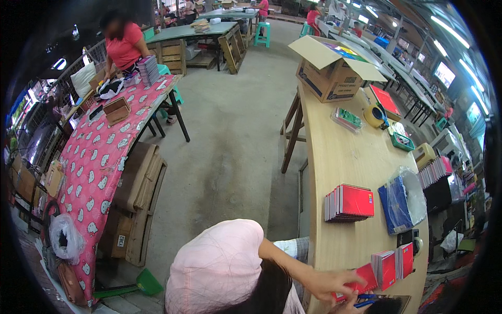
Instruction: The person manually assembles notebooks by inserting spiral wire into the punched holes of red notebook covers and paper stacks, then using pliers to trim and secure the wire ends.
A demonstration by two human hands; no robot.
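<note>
My left arm, in a pink sleeve, reaches right across the table's near end. My left hand [337, 284] has its fingers on a small red spiral notebook [365, 278] and seems to grip its near edge. At the lower edge, partly cut off, my right hand [353, 307] is closed on a blue-handled tool [365, 302], whose kind I cannot make out. Just beyond my hands stand a bundle of red notebooks [386, 270] and another red bundle [404, 260]. Farther up the table lies a larger stack of red notebooks [357, 203].
A blue box in clear plastic [396, 205] lies right of the stack. Tape [373, 115], a green tray [402, 141] and an open carton [328, 79] sit farther along the wooden table [342, 152]. Left, a person [125, 49] stands at a pink-covered table [99, 157].
</note>
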